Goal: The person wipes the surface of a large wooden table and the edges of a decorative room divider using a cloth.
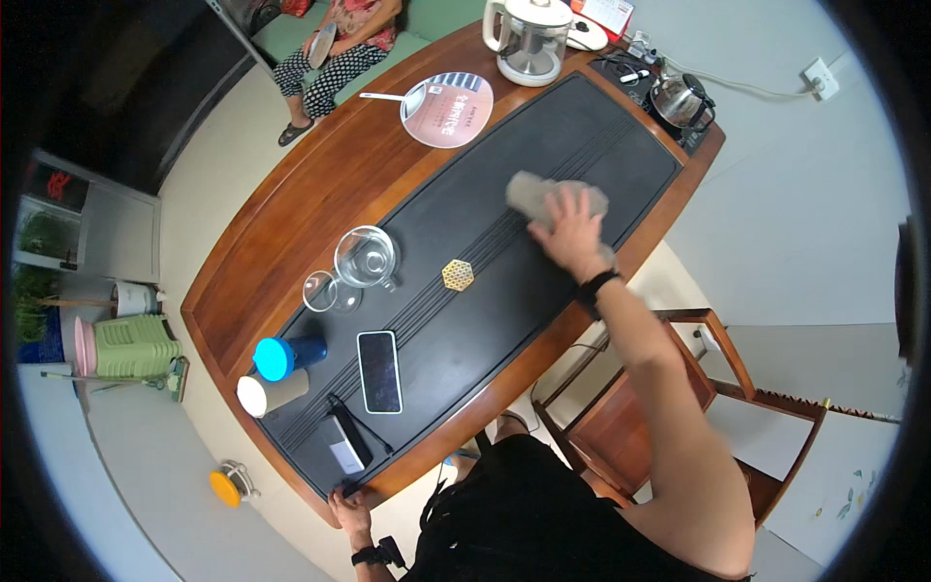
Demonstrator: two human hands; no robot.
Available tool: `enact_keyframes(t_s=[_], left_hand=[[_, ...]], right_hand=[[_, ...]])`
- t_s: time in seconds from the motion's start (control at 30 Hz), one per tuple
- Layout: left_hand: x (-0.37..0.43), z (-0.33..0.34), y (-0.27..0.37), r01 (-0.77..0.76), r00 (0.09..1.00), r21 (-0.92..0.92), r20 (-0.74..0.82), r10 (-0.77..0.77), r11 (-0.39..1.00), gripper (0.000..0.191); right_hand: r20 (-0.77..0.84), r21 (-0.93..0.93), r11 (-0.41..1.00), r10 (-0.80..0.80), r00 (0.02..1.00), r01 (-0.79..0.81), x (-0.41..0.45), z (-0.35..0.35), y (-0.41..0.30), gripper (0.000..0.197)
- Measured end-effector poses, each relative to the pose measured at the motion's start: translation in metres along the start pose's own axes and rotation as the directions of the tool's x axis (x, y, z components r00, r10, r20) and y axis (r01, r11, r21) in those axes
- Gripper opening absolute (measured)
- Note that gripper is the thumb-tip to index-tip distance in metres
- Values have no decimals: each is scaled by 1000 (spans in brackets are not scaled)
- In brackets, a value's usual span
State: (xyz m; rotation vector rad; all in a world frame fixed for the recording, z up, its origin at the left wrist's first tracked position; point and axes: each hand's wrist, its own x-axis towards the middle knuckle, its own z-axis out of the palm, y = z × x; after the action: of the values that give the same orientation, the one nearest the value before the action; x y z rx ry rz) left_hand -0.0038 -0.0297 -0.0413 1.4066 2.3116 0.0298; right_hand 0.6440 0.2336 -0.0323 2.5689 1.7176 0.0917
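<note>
My right hand presses on a grey cloth on the black tea tray set into a wooden tea table. Hand and cloth are both motion-blurred. My left hand is at the table's near left corner, its fingertips by a small dark item; whether it grips this is unclear. Close to that hand lies a black and silver device with a thin black stick-like part. A phone lies screen up beyond it. Left of the cloth is a gold hexagonal lattice piece.
A glass pitcher, a small glass cup, a blue-lidded cup and a cream cup occupy the left side. A round fan, an electric kettle and a glass teapot stand farther off. A wooden chair adjoins the table; a person sits opposite.
</note>
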Motion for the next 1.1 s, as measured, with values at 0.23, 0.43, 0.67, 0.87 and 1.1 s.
enact_keyframes(t_s=[0.23, 0.43, 0.67, 0.87, 1.1], left_hand=[[21, 11, 8, 62, 995, -21, 84, -60, 998, 56], [20, 16, -11, 32, 998, -51, 47, -29, 998, 57], [27, 9, -7, 24, 995, -54, 97, -18, 998, 58], [13, 9, 26, 81, 978, 124, 182, -103, 989, 74], [5, -8, 76, 179, 937, 183, 268, -224, 967, 82]], right_hand=[[-52, 227, 820, -529, 847, 526, -120, -2, -97, 57], [-96, 159, 875, -448, 889, 458, -36, 0, -19, 55], [-109, 61, 984, 173, 979, -167, 63, 48, 145, 59], [95, 80, 906, 409, 908, -417, 85, 34, 102, 58], [-118, -13, 966, -258, 959, 259, 44, 12, -60, 51]])
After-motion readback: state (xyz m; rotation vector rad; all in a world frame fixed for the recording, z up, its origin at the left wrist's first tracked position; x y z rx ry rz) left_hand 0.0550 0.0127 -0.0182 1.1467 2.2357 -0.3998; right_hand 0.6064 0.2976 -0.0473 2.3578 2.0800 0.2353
